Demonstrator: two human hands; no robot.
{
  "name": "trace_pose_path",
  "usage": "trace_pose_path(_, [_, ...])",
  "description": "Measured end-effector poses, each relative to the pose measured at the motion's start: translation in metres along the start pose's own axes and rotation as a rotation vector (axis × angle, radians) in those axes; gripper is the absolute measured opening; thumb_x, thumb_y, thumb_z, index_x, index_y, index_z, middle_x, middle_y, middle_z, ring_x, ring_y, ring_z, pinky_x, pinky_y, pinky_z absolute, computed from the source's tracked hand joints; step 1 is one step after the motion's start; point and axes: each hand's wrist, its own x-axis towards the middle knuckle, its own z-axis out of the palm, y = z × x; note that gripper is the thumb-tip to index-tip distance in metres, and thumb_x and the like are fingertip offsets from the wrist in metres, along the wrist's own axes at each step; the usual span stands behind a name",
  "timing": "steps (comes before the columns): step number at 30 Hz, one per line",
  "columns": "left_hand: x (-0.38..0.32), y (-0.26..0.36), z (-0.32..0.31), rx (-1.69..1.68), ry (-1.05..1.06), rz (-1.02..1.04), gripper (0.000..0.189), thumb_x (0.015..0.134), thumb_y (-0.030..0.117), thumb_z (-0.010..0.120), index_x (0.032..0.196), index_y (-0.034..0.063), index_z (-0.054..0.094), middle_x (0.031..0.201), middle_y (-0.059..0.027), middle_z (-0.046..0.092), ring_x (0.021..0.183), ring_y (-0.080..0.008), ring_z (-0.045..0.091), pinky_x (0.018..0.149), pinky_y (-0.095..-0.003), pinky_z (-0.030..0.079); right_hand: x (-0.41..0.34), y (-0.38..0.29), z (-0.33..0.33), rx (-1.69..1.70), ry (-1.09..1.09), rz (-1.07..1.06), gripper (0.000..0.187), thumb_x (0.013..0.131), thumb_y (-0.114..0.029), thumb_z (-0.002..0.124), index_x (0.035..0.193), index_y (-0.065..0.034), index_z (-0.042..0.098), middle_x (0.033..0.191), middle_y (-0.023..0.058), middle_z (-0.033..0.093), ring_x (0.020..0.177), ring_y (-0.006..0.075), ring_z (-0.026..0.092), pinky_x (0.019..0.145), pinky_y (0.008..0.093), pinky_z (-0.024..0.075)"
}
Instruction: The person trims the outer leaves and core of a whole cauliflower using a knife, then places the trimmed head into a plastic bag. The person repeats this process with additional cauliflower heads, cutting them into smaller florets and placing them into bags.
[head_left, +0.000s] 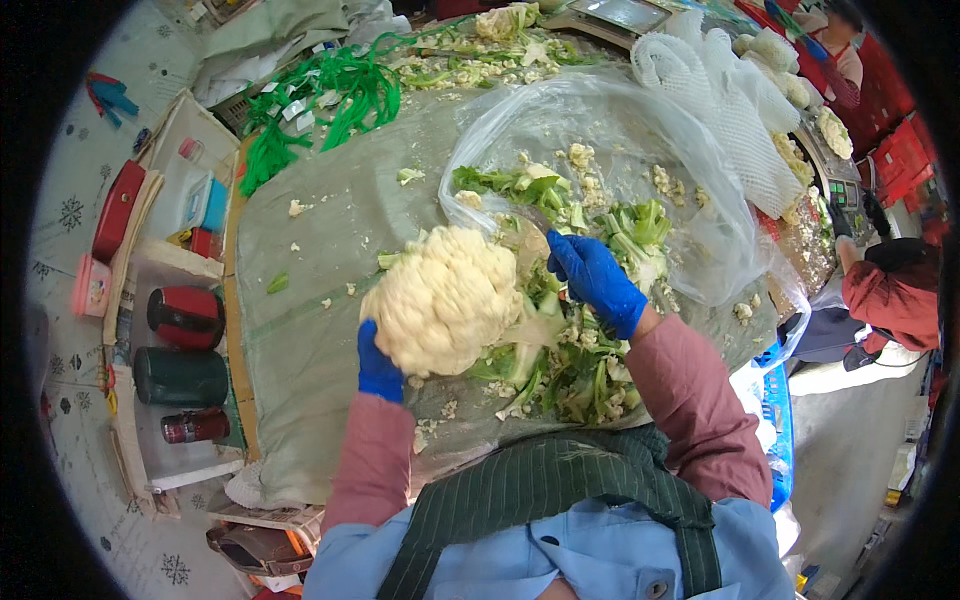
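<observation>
A large cream cauliflower head (446, 304) lies tilted over the cloth-covered table, its florets facing up and its cut leaf bases to the right. My left hand (379, 364), in a blue glove, grips its lower left side. In my right hand (598, 281), also gloved in blue, is a knife (534, 216) whose curved blade points up and left, just right of the head; its handle is mostly hidden by my fingers. Trimmed green cauliflower leaves (592, 382) and florets lie in a heap below and around my right hand. A clear plastic bag (697, 225) is spread behind it.
Green net bags (330, 97) lie at the back left. White foam netting (716, 112) and a scale (615, 15) stand at the back. A crate with dark containers (180, 377) is at the left. At the right, a co-worker's gloved hand (838, 220) is beside another scale (840, 191).
</observation>
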Motion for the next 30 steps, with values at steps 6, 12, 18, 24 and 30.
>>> trace_pose_path(6, [0.01,0.02,0.046,0.036,-0.188,0.133,0.078,0.085,0.044,0.058,0.146,0.0035,0.032,0.147,-0.0156,0.039,0.134,-0.0325,0.04,0.111,-0.0477,0.034,-0.051,-0.008,-0.015,0.156,0.079,-0.098,0.038,0.099,-0.037,0.051,0.103,-0.0008,0.063,0.08,0.0081,0.064,0.07,0.0161,0.056,0.063,0.032,0.0468])
trace_pose_path(12, [0.009,0.006,0.058,0.739,-0.325,0.269,0.095,0.069,0.036,0.079,0.142,-0.0054,0.036,0.138,-0.0123,0.049,0.128,-0.0244,0.047,0.11,-0.0399,0.034,-0.079,0.015,-0.041,-0.23,0.195,-0.176,0.032,0.097,-0.03,0.054,0.109,-0.0012,0.061,0.092,0.0244,0.065,0.083,0.042,0.064,0.069,0.0426,0.0493])
trace_pose_path(18, [-0.008,0.006,0.063,0.669,-0.292,0.201,0.101,0.065,0.034,0.083,0.144,-0.0045,0.034,0.137,-0.0134,0.05,0.127,-0.0244,0.048,0.109,-0.0391,0.036,-0.1,0.004,-0.035,-0.261,0.074,-0.2,0.028,0.096,-0.029,0.056,0.108,-0.0053,0.062,0.088,0.0227,0.064,0.082,0.0421,0.062,0.068,0.0437,0.05])
trace_pose_path(24, [-0.007,0.011,0.058,0.657,-0.342,0.15,0.105,0.062,0.032,0.086,0.145,-0.0034,0.032,0.139,-0.0173,0.049,0.129,-0.0276,0.047,0.11,-0.0408,0.035,-0.095,-0.016,-0.016,-0.429,0.033,-0.29,0.025,0.096,-0.032,0.054,0.102,-0.0095,0.063,0.082,0.0178,0.064,0.073,0.0393,0.063,0.062,0.0455,0.0495])
trace_pose_path(30, [-0.01,0.011,0.063,0.639,-0.385,0.084,0.104,0.062,0.026,0.089,0.145,-0.0025,0.033,0.14,-0.0187,0.048,0.129,-0.0282,0.047,0.11,-0.0422,0.035,-0.085,-0.035,-0.022,-0.626,-0.035,-0.225,0.023,0.096,-0.028,0.053,0.102,-0.0075,0.062,0.075,0.0198,0.061,0.07,0.0402,0.061,0.059,0.0463,0.0474])
